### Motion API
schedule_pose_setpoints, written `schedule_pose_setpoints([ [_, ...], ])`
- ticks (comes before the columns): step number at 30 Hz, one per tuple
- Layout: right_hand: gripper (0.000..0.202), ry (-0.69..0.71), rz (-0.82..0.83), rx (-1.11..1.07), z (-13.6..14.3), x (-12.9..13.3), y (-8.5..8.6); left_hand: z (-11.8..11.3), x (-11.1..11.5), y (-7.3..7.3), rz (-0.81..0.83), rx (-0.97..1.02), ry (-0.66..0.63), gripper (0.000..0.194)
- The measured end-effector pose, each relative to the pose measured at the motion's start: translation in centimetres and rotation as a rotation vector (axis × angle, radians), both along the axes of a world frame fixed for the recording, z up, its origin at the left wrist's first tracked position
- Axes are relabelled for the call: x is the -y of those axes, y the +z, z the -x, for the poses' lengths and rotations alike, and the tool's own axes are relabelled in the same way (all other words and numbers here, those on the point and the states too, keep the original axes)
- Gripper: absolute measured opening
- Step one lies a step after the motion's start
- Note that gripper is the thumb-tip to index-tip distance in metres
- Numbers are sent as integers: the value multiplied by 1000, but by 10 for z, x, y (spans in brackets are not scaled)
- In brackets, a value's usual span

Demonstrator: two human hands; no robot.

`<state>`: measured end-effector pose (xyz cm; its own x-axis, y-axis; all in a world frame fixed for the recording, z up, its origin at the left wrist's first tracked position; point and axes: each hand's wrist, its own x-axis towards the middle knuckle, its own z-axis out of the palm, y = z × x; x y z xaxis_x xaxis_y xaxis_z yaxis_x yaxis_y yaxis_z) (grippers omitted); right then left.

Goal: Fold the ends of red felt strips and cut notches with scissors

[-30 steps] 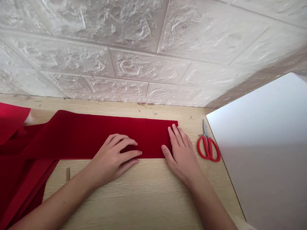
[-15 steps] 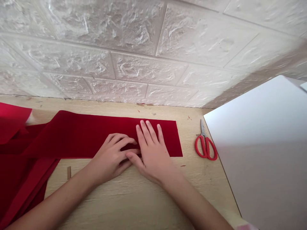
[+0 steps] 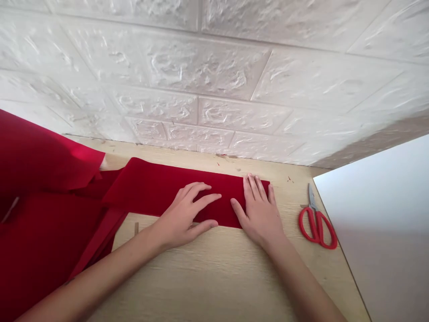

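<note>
A long strip of dark red fabric [image 3: 154, 188] lies flat across the wooden table, its left part running into a larger heap of red cloth [image 3: 43, 241]. My left hand [image 3: 187, 212] hovers over or rests lightly on the strip's middle, fingers apart and thumb near its front edge; contact is not clear. At the strip's right end, my right hand [image 3: 261, 212] is spread palm down on the fabric and covers much of that end. Neither hand grasps anything.
Scissors with red handles [image 3: 317, 223] lie to the right, beside a large white panel [image 3: 378, 232]. A white brick-patterned wall [image 3: 214, 71] rises behind the wooden table [image 3: 208, 277]. A small brown scrap [image 3: 136, 229] lies near the strip's front edge.
My right hand has slid right along the strip to its end, away from my left hand. The left hand's fingers have spread. The view has shifted left, showing more red cloth.
</note>
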<state>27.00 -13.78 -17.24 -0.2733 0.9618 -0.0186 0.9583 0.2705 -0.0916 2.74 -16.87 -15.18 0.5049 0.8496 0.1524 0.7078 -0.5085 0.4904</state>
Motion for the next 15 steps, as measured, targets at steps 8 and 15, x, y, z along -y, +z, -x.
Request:
schedule_pose_setpoints([
  [8, 77, -4, 6, -19, -1, -1, 0, 92, -31, 7, -83, -510, 341, 72],
  [15, 79, -36, 62, -13, 0, -2, 6, 141, -24, -18, 19, -498, 360, 81],
])
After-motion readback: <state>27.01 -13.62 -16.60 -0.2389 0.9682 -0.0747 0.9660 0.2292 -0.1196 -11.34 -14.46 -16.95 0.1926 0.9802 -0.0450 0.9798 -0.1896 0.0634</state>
